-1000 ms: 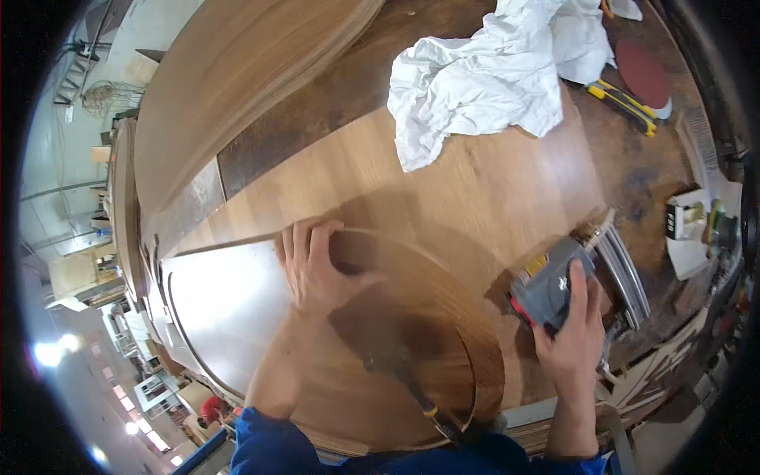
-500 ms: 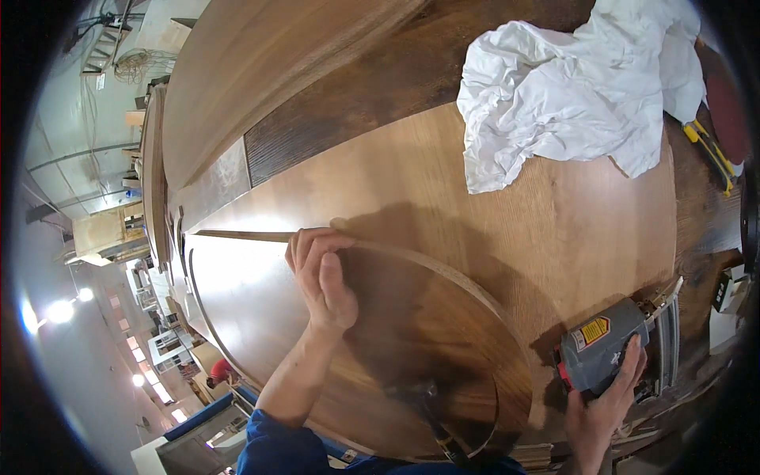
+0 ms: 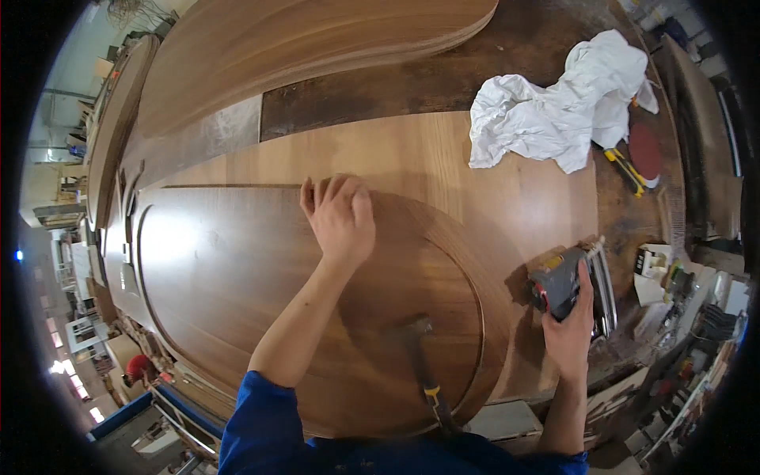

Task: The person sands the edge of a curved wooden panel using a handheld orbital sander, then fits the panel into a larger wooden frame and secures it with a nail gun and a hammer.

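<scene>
My left hand point(image 3: 342, 218) curls its fingers over the far edge of a curved wooden panel point(image 3: 261, 277), gripping it there. The panel has a rounded right end with a thin curved line inside its border. On the right, my right hand point(image 3: 574, 324) is wrapped round a dark grey nail gun point(image 3: 560, 286) with a yellow label and a silver metal rail. The nail gun is held just to the right of the panel's rounded end. Nearer to me, a hammer point(image 3: 427, 376) with a black-and-yellow handle lies on the panel.
Under the panel lies a lighter wooden board point(image 3: 427, 146). A crumpled white cloth point(image 3: 546, 111) covers its far right part, beside a yellow utility knife point(image 3: 624, 172) and a round red sanding disc point(image 3: 645, 150). Another curved panel point(image 3: 301, 39) lies farther back. A person in red point(image 3: 138, 369) is at far left.
The view has shifted and takes in more of the bench. My left hand stays on the panel's far edge, and my right hand still holds the nail gun, turned somewhat.
</scene>
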A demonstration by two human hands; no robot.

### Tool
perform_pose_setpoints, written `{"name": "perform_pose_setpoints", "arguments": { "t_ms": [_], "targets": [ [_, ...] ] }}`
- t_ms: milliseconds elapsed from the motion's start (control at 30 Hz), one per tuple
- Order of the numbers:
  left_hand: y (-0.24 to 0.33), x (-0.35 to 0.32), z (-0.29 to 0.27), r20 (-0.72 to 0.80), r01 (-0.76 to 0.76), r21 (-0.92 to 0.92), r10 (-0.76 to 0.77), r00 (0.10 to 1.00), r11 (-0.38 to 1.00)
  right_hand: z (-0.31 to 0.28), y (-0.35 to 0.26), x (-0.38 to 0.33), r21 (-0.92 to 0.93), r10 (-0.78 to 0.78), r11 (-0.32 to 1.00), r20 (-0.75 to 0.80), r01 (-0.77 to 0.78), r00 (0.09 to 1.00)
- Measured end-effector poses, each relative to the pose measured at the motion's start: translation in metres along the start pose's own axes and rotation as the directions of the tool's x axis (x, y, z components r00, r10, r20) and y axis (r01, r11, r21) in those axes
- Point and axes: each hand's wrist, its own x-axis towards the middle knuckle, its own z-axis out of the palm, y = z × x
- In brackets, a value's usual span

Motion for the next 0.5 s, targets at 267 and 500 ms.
{"name": "perform_pose_setpoints", "arguments": {
  "t_ms": [267,500],
  "targets": [
    [0.003,0.002,-0.02,0.068,-0.082,-0.081,0.087,0.994,0.993,-0.091,-0.07,0.017,0.217,-0.134,0.974,0.339,0.061,0.931],
    [-0.019,-0.001,-0.027,0.035,-0.097,-0.112,0.102,0.994,0.989,-0.05,-0.192,0.047,0.222,-0.101,0.973,0.677,-0.071,0.729]
  ]
}}
